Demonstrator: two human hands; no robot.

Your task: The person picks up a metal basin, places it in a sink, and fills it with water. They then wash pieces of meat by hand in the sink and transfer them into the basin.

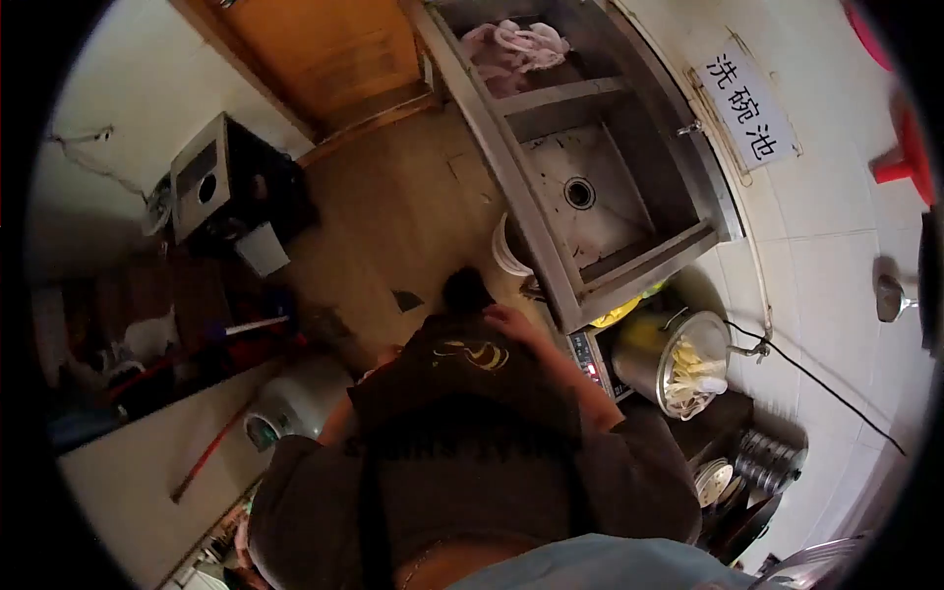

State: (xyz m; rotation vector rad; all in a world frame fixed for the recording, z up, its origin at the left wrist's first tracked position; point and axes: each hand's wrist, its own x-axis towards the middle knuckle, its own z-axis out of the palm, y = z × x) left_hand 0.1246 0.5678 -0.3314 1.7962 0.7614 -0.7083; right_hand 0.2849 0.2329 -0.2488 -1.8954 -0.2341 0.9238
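My right hand (509, 323) is at the right front edge of the dark brown apron (442, 379), with its fingers lying against the cloth. Nothing shows in it. My left hand (386, 358) is at the apron's left edge, mostly hidden behind the cloth, so its fingers cannot be made out. A yellow-gold emblem (474, 355) shows on the apron between the two hands. A dark shoe (465, 291) sticks out past the apron, just beyond my right hand.
A steel sink (590, 192) stands ahead to the right, with pinkish-white pieces (516, 44) in its far basin. A white bucket (509, 246) is beside it. At right is a metal pot (639, 354) holding pale yellow strips. A gas cylinder (290, 408) and black appliance (236, 182) are at left.
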